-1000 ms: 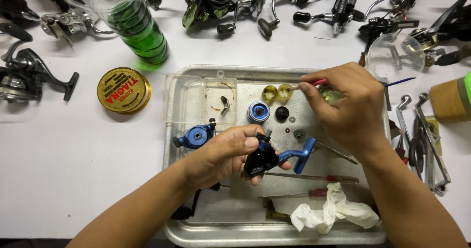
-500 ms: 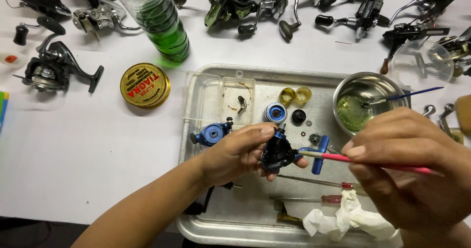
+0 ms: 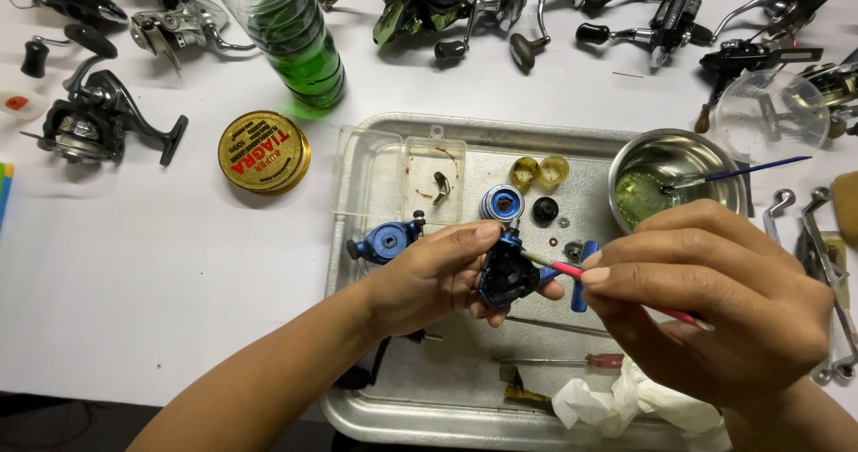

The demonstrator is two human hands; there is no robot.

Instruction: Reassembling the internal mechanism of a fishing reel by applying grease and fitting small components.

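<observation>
Fingers [image 3: 487, 234] on reel body [image 3: 506, 276], beside steel bowl [image 3: 626, 162]

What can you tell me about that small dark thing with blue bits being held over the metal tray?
It is a fishing reel body, black and glossy with blue metal-looking parts and a blue handle arm sticking out to its right. The left hand holds it above the metal tray, its fingers wrapped round its top and underside. The right hand points a thin red-handled brush at it, tip touching its upper side.

White table [image 3: 161, 273]: tray [image 3: 357, 148], reels [image 3: 98, 117], tin [image 3: 264, 151].
</observation>
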